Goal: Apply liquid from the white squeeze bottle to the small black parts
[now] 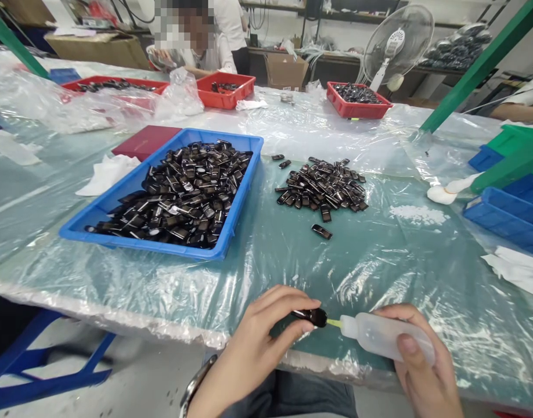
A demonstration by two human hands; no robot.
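Note:
Between the thumb and fingers of my left hand [266, 334] is a small glossy black plastic part [312, 316], held above the table's front edge. My right hand [423, 354] is wrapped round a translucent squeeze bottle [380, 335], tilted sideways. Its thin yellowish nozzle tip [335, 323] points left and meets the end of the black part; whether it goes inside I cannot tell. Beyond my hands lies a loose pile of similar black parts [323, 186], with a single part [321, 231] apart from it. A blue tray [223, 244] full of such parts stands to the left.
Small white pieces [418, 215] lie right of the pile, near blue bins [504, 223] and a green post [479, 72]. Red trays [357, 109] with parts stand at the back, where a person [201, 58] sits. Plastic film [266, 273] covers the table. A fan [395, 46] stands behind.

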